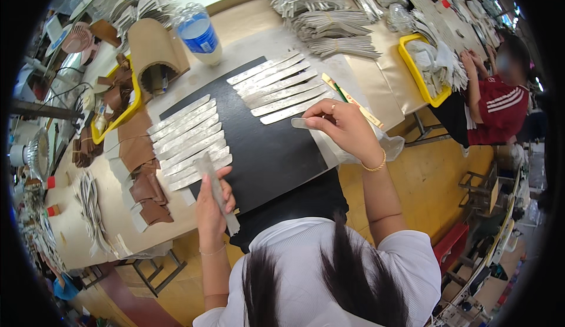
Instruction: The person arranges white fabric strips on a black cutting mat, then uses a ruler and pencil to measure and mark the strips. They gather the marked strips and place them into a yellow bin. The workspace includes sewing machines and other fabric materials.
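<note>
My left hand [213,209] is closed around a narrow pale grey strip [210,177], possibly a small stack, held upright near the board's front left corner. Over the board's right side, my right hand [341,128] pinches the rounded end of another pale strip [301,123]; the palm hides any further length. Below lies a black board [259,162]. Two rows of similar strips rest on it, slanted side by side: a left row [187,134] and a right row [274,86]. Their surfaces look mottled and shiny.
A plastic jug with a blue label [200,37] stands behind the board. Brown leather pieces [144,174] lie left, near a yellow basket [136,104]. Strip bundles [335,30] are piled at the back. Beside another yellow basket [440,99], a person in red [500,106] works.
</note>
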The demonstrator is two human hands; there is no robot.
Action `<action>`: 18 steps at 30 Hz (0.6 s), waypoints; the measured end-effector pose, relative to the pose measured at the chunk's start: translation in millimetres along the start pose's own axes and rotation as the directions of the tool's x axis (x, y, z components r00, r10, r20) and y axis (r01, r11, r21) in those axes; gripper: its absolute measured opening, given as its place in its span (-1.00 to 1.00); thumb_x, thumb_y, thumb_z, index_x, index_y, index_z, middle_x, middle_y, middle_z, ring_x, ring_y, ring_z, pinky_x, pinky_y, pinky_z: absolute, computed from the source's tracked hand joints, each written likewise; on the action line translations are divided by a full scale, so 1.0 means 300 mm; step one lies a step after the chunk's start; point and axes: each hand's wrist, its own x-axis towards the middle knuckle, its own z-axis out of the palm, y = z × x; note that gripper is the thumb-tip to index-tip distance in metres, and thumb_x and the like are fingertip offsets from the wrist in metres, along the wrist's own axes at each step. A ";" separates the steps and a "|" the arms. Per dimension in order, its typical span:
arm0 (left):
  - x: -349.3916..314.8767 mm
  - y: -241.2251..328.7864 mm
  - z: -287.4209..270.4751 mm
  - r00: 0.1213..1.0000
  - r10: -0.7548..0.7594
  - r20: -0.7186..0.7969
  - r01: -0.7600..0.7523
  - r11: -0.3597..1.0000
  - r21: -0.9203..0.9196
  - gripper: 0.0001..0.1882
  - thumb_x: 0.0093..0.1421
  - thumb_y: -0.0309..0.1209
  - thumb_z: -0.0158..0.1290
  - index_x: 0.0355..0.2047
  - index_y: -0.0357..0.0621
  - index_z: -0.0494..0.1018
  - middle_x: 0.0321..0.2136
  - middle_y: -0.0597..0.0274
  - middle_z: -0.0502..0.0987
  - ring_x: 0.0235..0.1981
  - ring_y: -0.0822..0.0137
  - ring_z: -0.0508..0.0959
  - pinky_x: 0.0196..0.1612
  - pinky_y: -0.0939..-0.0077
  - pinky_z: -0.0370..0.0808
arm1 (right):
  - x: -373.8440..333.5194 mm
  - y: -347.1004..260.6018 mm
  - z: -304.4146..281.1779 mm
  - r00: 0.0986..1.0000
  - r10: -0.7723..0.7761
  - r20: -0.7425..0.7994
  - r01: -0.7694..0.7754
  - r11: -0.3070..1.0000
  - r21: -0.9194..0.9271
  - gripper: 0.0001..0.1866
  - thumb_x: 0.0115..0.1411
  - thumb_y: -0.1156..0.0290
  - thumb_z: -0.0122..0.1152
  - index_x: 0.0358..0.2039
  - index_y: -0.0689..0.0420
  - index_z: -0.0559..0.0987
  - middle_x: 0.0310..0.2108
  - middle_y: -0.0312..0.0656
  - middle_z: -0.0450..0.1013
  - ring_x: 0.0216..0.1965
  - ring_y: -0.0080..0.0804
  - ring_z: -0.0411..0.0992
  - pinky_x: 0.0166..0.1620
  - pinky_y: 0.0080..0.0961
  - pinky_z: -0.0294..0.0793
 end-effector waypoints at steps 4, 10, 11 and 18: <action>0.011 -0.005 0.036 0.998 -0.045 0.033 0.046 0.999 -0.009 -0.39 0.48 -0.01 -0.33 0.06 -0.39 0.39 -0.63 0.36 0.28 -0.73 0.53 0.24 -0.66 0.66 0.19 | 0.048 0.078 0.107 0.992 -0.074 0.105 0.105 0.939 -0.326 -0.87 0.20 0.33 0.29 -0.37 0.11 0.61 -0.44 -0.30 0.55 -0.47 -0.44 0.44 -0.24 -0.47 0.28; -0.002 -0.030 0.052 0.992 -0.074 0.102 0.076 0.997 -0.014 -0.42 0.48 -0.03 -0.29 0.02 -0.38 0.42 -0.61 0.40 0.30 -0.67 0.56 0.26 -0.61 0.68 0.19 | 0.074 0.165 0.239 0.963 -0.267 -0.030 0.230 0.879 -0.418 -0.85 0.11 0.28 0.38 -0.40 0.02 0.59 -0.45 -0.37 0.47 -0.35 -0.39 0.42 -0.10 -0.35 0.17; -0.004 -0.029 0.052 0.992 -0.080 0.095 0.080 0.997 -0.001 -0.43 0.47 -0.04 -0.27 0.02 -0.37 0.42 -0.60 0.40 0.30 -0.67 0.56 0.27 -0.61 0.68 0.20 | 0.077 0.168 0.248 0.957 -0.287 -0.045 0.238 0.863 -0.446 -0.85 0.09 0.28 0.38 -0.41 0.01 0.58 -0.45 -0.37 0.44 -0.34 -0.38 0.40 -0.10 -0.34 0.17; -0.003 -0.029 0.081 0.990 -0.116 0.078 0.115 0.993 0.017 -0.66 0.40 -0.23 0.00 -0.04 -0.28 0.44 -0.58 0.39 0.35 -0.64 0.56 0.34 -0.60 0.70 0.25 | 0.073 0.130 0.271 0.877 -0.438 -0.195 0.267 0.784 -0.560 -0.80 0.06 0.27 0.43 -0.39 0.05 0.59 -0.42 -0.29 0.37 -0.36 -0.36 0.35 -0.14 -0.41 0.23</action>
